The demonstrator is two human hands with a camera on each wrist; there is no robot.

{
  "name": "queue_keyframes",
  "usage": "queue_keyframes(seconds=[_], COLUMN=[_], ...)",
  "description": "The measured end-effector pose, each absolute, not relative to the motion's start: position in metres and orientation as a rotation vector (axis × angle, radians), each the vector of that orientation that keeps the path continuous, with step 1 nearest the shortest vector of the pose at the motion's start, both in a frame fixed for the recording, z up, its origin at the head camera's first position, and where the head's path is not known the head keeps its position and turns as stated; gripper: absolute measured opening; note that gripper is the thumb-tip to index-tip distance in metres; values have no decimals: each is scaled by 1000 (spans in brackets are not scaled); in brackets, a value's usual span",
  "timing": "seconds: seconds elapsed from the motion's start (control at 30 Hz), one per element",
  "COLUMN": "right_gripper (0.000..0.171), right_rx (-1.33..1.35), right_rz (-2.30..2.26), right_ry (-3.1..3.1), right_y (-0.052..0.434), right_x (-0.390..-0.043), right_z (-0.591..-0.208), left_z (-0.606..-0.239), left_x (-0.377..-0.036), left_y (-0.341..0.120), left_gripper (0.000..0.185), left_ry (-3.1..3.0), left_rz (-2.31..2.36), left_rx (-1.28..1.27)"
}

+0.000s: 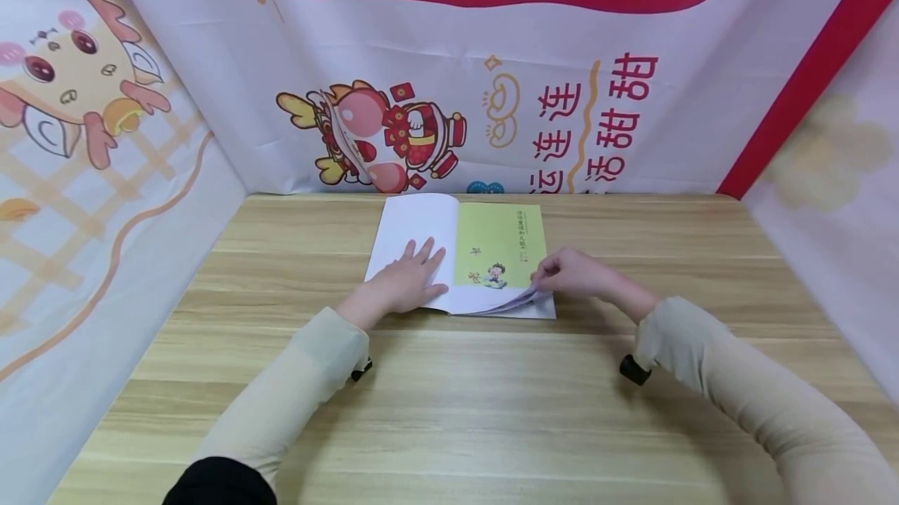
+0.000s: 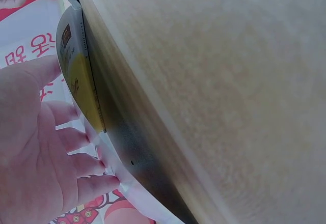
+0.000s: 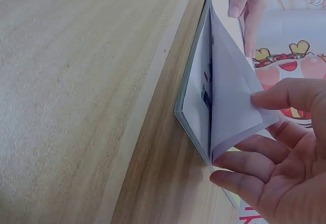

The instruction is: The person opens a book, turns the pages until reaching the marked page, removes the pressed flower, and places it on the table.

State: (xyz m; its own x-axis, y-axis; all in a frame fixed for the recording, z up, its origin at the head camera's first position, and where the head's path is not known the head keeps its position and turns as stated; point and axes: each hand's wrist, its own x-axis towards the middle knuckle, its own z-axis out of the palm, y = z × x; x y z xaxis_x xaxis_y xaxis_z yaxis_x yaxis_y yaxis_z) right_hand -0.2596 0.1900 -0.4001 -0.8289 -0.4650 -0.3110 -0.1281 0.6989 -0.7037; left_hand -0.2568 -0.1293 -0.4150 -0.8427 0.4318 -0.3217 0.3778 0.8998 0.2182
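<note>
- A picture book lies open on the wooden bench a little above the middle of the head view, close to the printed backdrop at the top of the frame
- The left hand rests flat on the blank white left page, fingers straight and spread, grip apart and only pressing down
- The right hand sits at the lower right corner of the green right page; its thumb and fingers pinch the lifted page corner, so this grip is clamped on paper
- In the right wrist view the raised leaf stands away from the stack beneath it, and several page edges show fanned at that corner
- Judged from this, the step in hand is turning a page; it would go best with one leaf only held between thumb and fingertip, the rest allowed to drop
- The lift should be gentle and arc over the spine, so the corner does not crease or tear
- The flat left palm looks well placed to stop the book sliding, but it should give way as the leaf comes across
</note>
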Motion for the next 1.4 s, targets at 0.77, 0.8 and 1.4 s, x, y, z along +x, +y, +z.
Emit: queue_keyframes(seconds=[0.77,0.8,1.4], right_gripper=[15,13,68], right_rx=[-747,-723,-396], right_rz=[-799,-826,-779], right_ry=[2852,2866,3027], right_y=[183,183,159], right_x=[-244,-246,-278], right_z=[-422,-422,-425], left_z=[-414,-414,-411], left_x=[-260,-260,-258], left_y=[-129,-129,-128], left_gripper=[77,77,76], left_ry=[2674,2673,2678], left_rz=[222,223,205], left_rx=[570,570,586])
